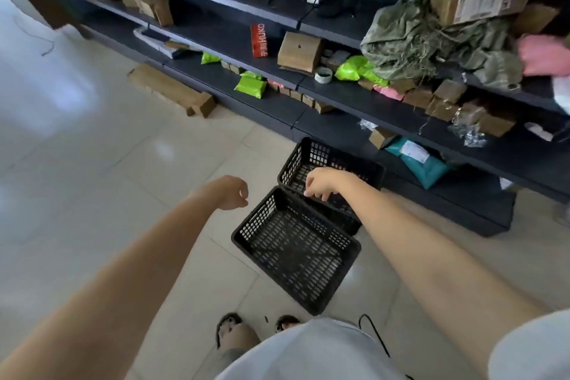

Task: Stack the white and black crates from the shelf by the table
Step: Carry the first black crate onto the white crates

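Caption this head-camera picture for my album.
Both hands reach toward two black crates on the floor beside a cluttered shelf.

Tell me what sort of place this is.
Probably a storeroom or parcel-packing area. Long dark shelves hold taped cardboard boxes, green mailer bags and a roll of tape, and two empty black crates sit on the tiled floor.

floor: two black crates, near crate (pixel 296 251) touching far crate (pixel 331 163); right hand (pixel 320 183) over their meeting rims, fingers curled, empty; left hand (pixel 233 193) loosely curled, empty; dark shelf (pixel 385 108) behind
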